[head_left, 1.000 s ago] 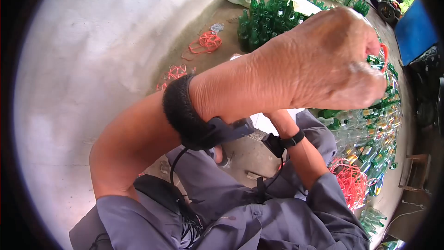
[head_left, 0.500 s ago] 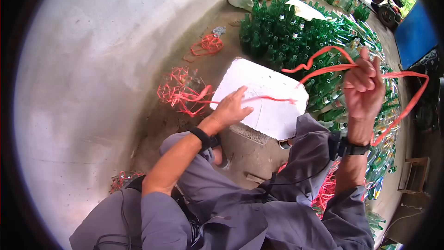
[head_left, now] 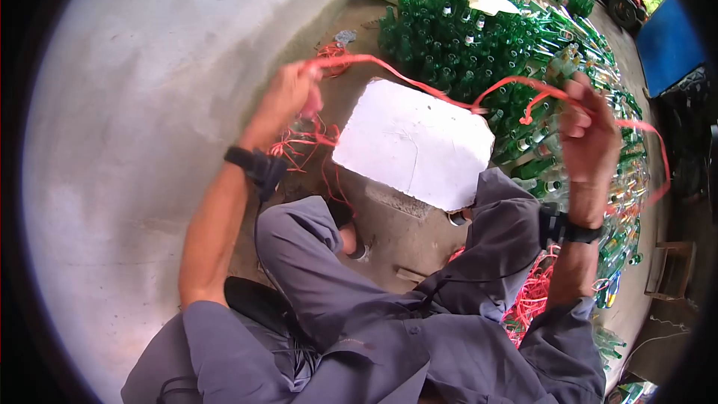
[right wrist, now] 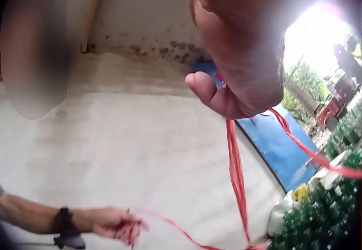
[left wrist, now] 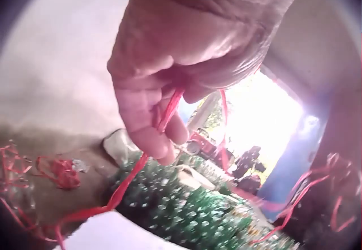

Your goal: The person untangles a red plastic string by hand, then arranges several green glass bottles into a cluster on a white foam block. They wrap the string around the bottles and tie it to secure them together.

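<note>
A strand of red plastic string (head_left: 385, 67) runs loosely between my two raised hands, above a white board (head_left: 415, 142). My left hand (head_left: 288, 97), at the left in the head view, pinches one part of it. In the left wrist view the string (left wrist: 129, 185) passes between curled fingers. My right hand (head_left: 587, 131), raised to the right over the bottles, grips the string with bent fingers, and a loop trails off its far side. Two lengths of string (right wrist: 236, 176) leave that hand in the right wrist view. A knot (head_left: 479, 110) shows midway.
Green bottles (head_left: 449, 45) crowd the floor beyond and right of the board, which lies on a rough block (head_left: 396, 200). Tangled red string (head_left: 303, 151) lies at left, more red string (head_left: 535, 292) by my right leg. A pale wall (head_left: 149, 142) stands at left.
My left hand first crossed high in front of the head camera, dropped over the board, then rose leftward with the string. My right hand rose from the board to the right and stayed there.
</note>
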`<state>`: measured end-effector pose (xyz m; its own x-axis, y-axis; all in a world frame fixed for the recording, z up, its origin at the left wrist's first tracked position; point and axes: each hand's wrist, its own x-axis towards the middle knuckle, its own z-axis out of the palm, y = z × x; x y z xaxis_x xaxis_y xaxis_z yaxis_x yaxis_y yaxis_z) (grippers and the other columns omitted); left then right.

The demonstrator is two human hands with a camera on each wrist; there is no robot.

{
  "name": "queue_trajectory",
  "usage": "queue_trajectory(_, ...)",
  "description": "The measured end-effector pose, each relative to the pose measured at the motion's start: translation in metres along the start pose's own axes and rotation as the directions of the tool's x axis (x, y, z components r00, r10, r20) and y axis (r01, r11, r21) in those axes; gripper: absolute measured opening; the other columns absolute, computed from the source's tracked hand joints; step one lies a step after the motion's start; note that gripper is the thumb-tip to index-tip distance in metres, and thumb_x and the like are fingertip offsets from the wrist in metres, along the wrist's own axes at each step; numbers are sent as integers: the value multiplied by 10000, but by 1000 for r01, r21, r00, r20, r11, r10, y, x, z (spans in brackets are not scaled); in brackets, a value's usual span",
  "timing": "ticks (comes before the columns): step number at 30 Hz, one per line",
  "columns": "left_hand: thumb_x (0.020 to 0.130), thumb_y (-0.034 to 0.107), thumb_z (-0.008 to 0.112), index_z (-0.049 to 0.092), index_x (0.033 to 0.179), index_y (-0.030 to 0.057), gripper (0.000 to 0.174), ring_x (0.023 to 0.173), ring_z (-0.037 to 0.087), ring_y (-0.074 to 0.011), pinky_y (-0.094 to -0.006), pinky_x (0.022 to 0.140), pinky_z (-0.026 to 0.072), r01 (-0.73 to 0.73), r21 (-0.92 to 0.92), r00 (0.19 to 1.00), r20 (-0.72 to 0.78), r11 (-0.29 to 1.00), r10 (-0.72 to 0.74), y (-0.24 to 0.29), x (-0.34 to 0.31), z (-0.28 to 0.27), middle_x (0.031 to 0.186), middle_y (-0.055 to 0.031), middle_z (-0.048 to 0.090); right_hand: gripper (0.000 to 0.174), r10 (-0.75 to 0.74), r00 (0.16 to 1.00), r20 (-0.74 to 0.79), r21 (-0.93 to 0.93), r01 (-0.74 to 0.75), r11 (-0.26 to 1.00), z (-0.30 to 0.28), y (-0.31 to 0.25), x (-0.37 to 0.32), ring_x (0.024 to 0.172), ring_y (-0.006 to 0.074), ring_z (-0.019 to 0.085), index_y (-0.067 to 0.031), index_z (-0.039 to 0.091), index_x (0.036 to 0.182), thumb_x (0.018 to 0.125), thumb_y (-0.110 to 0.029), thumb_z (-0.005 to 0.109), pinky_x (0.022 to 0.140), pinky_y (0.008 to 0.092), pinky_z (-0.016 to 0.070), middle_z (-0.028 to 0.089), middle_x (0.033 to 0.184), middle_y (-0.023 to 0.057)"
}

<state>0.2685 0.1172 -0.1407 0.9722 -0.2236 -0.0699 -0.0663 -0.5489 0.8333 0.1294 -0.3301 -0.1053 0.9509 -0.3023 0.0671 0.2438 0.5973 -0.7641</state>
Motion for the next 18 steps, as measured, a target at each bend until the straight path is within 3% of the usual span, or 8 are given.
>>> queue_trajectory(4, 1035, 270, 456, 594, 1138, -69, 381, 749, 698, -213, -343, 609, 574, -264, -511, 913, 140, 818, 382, 109, -8, 17, 810, -125, 670, 625, 215, 917, 335, -133, -180, 975, 54, 80, -7, 906, 175, 685, 21, 409, 1477, 1031, -399, 528, 644, 259, 529, 541, 1435, 177)
queue_trajectory(8, 1061, 319, 429, 574, 1124, -31, 384, 689, 657, -177, -281, 602, 546, -187, -487, 887, 290, 853, 360, 214, -27, 45, 810, -123, 673, 711, 222, 866, 448, -103, -196, 975, 109, 129, -30, 980, 237, 701, 17, 287, 1543, 1040, -431, 514, 639, 301, 548, 447, 1518, 185)
queue_trajectory(10, 1100, 346, 370, 544, 1103, -12, 398, 615, 619, -135, -225, 546, 516, -124, -373, 905, 337, 920, 258, 231, -34, 57, 785, -117, 660, 644, 249, 818, 518, -13, -284, 959, 121, 131, -39, 892, 258, 690, 9, 387, 1472, 1025, -426, 550, 631, 320, 523, 663, 1108, 185)
queue_trajectory(12, 976, 381, 598, 603, 1077, -79, 470, 673, 689, -235, -344, 633, 563, -399, -289, 822, 309, 870, 479, 223, -32, 68, 839, -183, 704, 533, 263, 789, 556, -74, -268, 960, 117, 135, -40, 738, 192, 673, 41, 448, 1417, 1070, -363, 479, 593, 276, 502, 706, 1022, 142)
queue_trajectory(13, 950, 395, 642, 586, 1298, -30, 552, 899, 695, -223, -317, 788, 562, -578, -64, 770, 289, 814, 569, 215, -23, 71, 1071, -185, 699, 491, 275, 799, 535, -136, -240, 961, 113, 132, -40, 675, 176, 636, 49, 516, 1334, 1071, -364, 478, 571, 267, 481, 681, 895, 113)
queue_trajectory(15, 943, 408, 659, 557, 1340, -31, 601, 991, 670, -223, -328, 837, 554, -611, -101, 765, 182, 785, 618, 184, -26, 78, 1166, -190, 665, 460, 252, 849, 465, -190, -182, 965, 105, 117, -41, 558, 148, 550, 64, 644, 1135, 1071, -360, 476, 518, 257, 437, 607, 696, 64)
queue_trajectory(17, 897, 503, 696, 553, 1316, -71, 725, 1172, 619, -328, -406, 1038, 453, -628, -183, 770, -7, 756, 638, 150, -34, 93, 1304, -256, 604, 436, 207, 883, 421, -111, -177, 978, 86, 99, -34, 527, 139, 518, 52, 645, 1124, 1075, -342, 463, 484, 264, 411, 590, 677, 53)
queue_trajectory(18, 894, 508, 715, 521, 1344, -73, 761, 1264, 567, -310, -390, 1048, 451, -517, -323, 831, 36, 793, 556, 121, -28, 108, 1276, -244, 619, 429, 170, 902, 397, -70, -155, 985, 76, 89, -31, 517, 133, 504, 45, 649, 1117, 1076, -337, 458, 476, 263, 401, 582, 669, 46)
